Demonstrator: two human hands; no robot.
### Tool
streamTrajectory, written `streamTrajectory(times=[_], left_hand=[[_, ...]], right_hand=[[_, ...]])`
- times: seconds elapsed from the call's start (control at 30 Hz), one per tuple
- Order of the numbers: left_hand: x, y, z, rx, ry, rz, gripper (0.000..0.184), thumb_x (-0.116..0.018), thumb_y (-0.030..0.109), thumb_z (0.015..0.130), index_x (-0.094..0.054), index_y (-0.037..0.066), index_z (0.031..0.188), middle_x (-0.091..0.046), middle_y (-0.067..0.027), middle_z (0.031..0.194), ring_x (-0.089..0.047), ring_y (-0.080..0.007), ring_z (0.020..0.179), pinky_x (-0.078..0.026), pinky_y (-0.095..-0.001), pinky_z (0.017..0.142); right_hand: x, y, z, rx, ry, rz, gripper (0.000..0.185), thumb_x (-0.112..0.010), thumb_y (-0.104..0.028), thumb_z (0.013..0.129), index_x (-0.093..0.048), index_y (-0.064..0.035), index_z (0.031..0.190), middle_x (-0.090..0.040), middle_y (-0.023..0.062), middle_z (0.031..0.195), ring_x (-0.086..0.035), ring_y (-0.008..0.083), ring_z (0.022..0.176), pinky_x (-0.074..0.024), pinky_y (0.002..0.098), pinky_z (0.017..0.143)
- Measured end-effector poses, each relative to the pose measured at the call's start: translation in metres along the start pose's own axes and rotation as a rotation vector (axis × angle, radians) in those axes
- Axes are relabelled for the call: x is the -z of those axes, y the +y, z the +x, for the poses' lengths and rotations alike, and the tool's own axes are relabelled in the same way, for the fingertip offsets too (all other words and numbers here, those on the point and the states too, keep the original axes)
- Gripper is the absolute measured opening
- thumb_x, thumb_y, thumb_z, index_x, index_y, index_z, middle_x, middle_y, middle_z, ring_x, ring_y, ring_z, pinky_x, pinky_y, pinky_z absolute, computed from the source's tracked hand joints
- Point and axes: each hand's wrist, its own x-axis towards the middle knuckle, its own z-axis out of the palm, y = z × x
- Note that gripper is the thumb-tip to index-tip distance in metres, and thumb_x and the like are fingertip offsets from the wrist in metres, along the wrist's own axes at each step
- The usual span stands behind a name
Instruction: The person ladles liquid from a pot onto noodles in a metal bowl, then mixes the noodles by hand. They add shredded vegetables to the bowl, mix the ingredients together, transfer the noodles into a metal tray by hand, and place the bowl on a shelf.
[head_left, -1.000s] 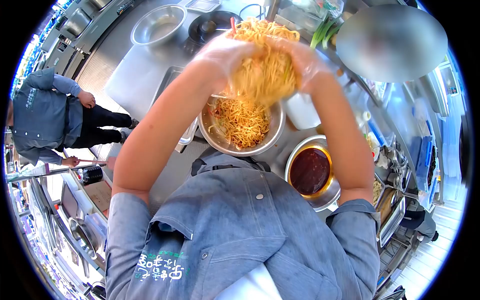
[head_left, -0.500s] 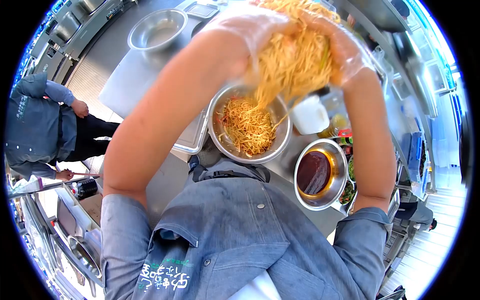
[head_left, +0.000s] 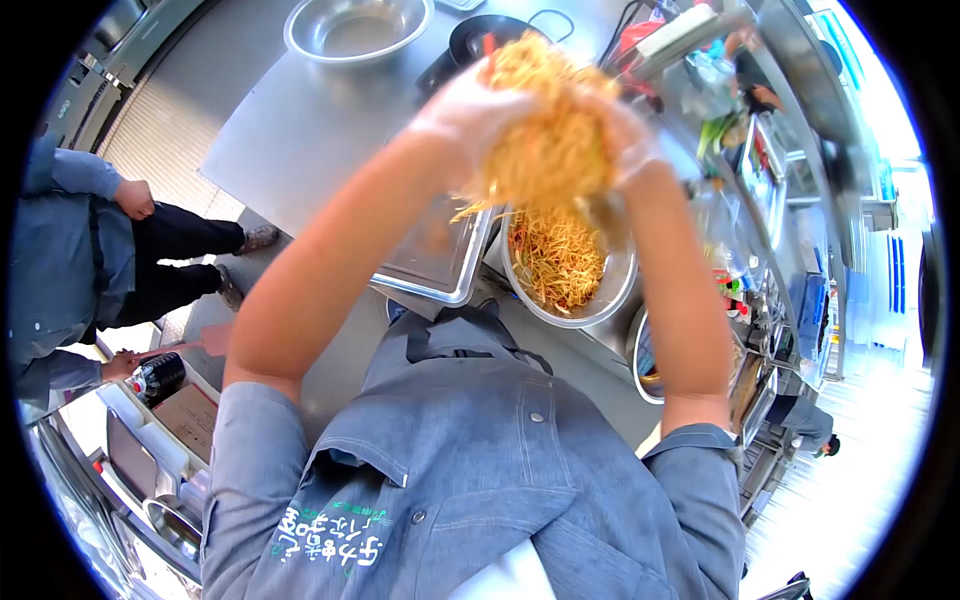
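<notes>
The worktop (head_left: 280, 150) spreads across the far side of the scene, and a metal bowl (head_left: 618, 265) of noodles sits on the near side, right of a rectangular tray (head_left: 455, 297). A large noodle bundle (head_left: 548, 140) is held in the air, covering part of the bowl's far rim in this view. That offset matters most: the bowl's own noodles (head_left: 560, 258) lie near of the held bundle and slightly to its right. The bundle's long axis runs roughly far to near, its lower end pointing toward the bowl

The left grip (head_left: 478, 112) presses on the bundle's left flank and the right grip (head_left: 628, 138) on its right, so the noodles lie between them, to the right of one and to the left of the other. Both are closed in around the noodles (motion blur hides how the fingers are set). The right grip looks the nearer to the bowl. Smallest of all, loose strands (head_left: 470, 210) stick out at the bundle's near-left edge
</notes>
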Motion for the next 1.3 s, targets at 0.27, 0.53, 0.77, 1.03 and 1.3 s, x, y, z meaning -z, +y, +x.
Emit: streamTrajectory(times=[0.27,0.53,0.77,1.03,1.3], left_hand=[[0.207,-0.212,0.029,0.306,0.208,0.472,0.051,-0.069,0.004,0.084,-0.058,0.008,0.134,-0.071,-0.0141,0.113,-0.070,-0.0272,0.105,-0.058,-0.0398,0.089],[0.206,-0.249,-0.014,0.177,0.378,1.080,0.054,-0.069,0.017,0.082,-0.061,0.005,0.134,-0.063,-0.0231,0.131,-0.060,-0.0387,0.122,-0.047,-0.0426,0.105],[0.205,-0.216,-0.047,0.403,0.128,1.354,0.041,-0.066,0.024,0.086,-0.065,0.003,0.121,-0.065,-0.0243,0.123,-0.064,-0.0391,0.113,-0.051,-0.0478,0.098],[0.214,-0.226,-0.036,0.236,0.296,1.241,0.044,-0.069,0.020,0.083,-0.065,0.006,0.123,-0.064,-0.0253,0.123,-0.065,-0.0409,0.109,-0.053,-0.0492,0.093],[0.205,-0.265,-0.039,0.129,0.001,1.452,0.034,-0.077,0.019,0.076,-0.072,0.004,0.106,-0.061,-0.0264,0.129,-0.062,-0.0414,0.114,-0.051,-0.0479,0.099]], right_hand=[[-0.065,0.123,0.160,-0.036,-0.022,-0.090,0.031,-0.074,-0.007,0.086,-0.065,-0.0012,0.115,-0.073,0.0120,0.100,-0.074,0.0275,0.083,-0.0632,0.0473,0.073],[-0.050,0.130,0.163,0.413,0.020,-0.752,0.047,-0.072,-0.021,0.092,-0.057,0.0048,0.128,-0.072,0.0133,0.111,-0.070,0.0200,0.099,-0.0546,0.0316,0.087],[-0.057,0.169,0.161,0.599,0.109,-0.652,0.055,-0.076,-0.023,0.088,-0.055,0.0051,0.130,-0.072,0.0162,0.109,-0.070,0.0230,0.097,-0.0537,0.0331,0.088],[-0.025,0.315,0.209,0.854,0.168,-1.305,0.047,-0.065,-0.009,0.082,-0.061,-0.0045,0.129,-0.061,0.0255,0.120,-0.064,0.0424,0.106,-0.0529,0.0464,0.094],[-0.037,0.279,0.244,0.703,0.162,-1.241,0.049,-0.067,-0.010,0.081,-0.060,-0.0057,0.129,-0.056,0.0354,0.114,-0.060,0.0494,0.108,-0.0513,0.0502,0.096]])
